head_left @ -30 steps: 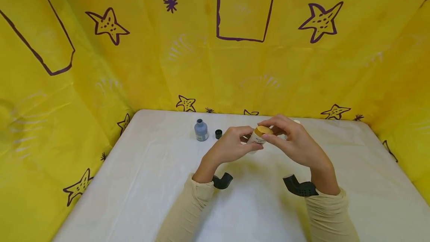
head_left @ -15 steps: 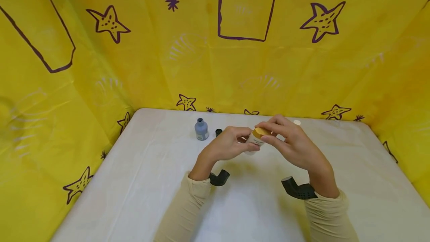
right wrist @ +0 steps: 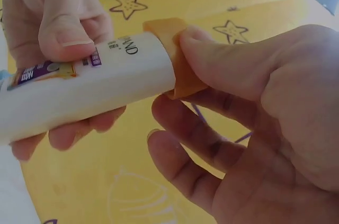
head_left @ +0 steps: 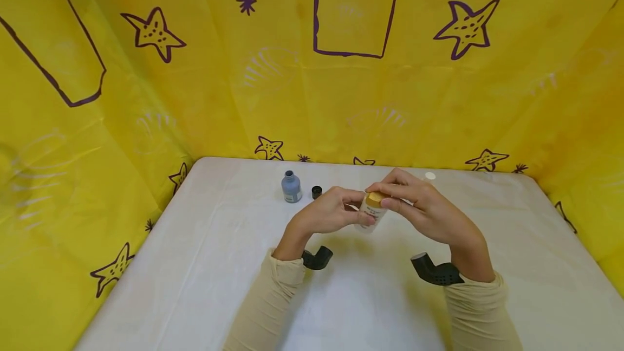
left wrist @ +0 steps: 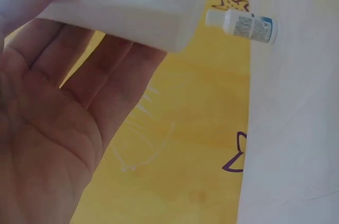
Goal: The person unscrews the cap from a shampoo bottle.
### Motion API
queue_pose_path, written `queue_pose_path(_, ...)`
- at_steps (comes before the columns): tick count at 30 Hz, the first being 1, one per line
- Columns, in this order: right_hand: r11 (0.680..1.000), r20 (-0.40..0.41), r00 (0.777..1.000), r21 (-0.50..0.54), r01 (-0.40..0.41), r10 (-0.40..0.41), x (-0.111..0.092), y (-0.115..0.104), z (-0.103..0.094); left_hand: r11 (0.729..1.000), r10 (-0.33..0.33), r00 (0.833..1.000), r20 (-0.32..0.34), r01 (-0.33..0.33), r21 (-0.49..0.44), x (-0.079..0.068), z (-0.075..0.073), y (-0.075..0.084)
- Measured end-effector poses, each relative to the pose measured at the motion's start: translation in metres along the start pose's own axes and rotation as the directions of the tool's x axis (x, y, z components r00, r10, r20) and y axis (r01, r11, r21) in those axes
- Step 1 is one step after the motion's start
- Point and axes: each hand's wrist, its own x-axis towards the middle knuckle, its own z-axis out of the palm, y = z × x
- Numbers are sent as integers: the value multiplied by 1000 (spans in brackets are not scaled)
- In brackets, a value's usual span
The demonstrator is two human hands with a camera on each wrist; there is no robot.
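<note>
Above the middle of the table, my left hand point(head_left: 329, 211) grips a white bottle point(right wrist: 132, 78) with dark lettering and a purple label. Its thumb lies on the label side and the fingers pass underneath, as the right wrist view shows. The bottle leans, with its orange-gold cap point(head_left: 374, 199) uppermost in the head view. My right hand point(head_left: 424, 207) pinches this cap point(right wrist: 183, 65) between thumb and fingers, while two lower fingers hang curled below it. The cap sits on the bottle's end. In the left wrist view the cap is out of frame.
On the white table point(head_left: 209, 264), a blue-grey bottle point(head_left: 291, 188) stands with its neck uncovered, beside a small black cap point(head_left: 317, 192). A small white bottle with a blue label point(left wrist: 251, 26) stands behind the right hand. Yellow patterned cloth point(head_left: 292, 96) walls the table's back and sides.
The white bottle has come slightly down and swung more upright, with both hands following. The right fingers have shifted across the cap's top.
</note>
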Motion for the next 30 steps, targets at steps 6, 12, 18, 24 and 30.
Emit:
queue_pose_path(6,987,-123,982,-51,-150,143,1,-1,3,998,43,993,-107,-38,49,0,0,3)
queue_pose_path(12,948,-287,921,-98,-302,264,7,-5,15,992,86,974,-209,-64,109,0,0,3)
queue_pose_path(18,925,-384,875,-118,-362,294,16,-11,33,982,138,965,-225,-103,157,1,0,-1)
queue_pose_path(24,932,-467,848,-119,-342,251,21,-14,43,972,181,951,-252,-133,193,1,0,0)
queue_pose_path(30,940,-510,837,-145,-309,197,22,-18,45,962,205,944,-260,-146,230,1,1,3)
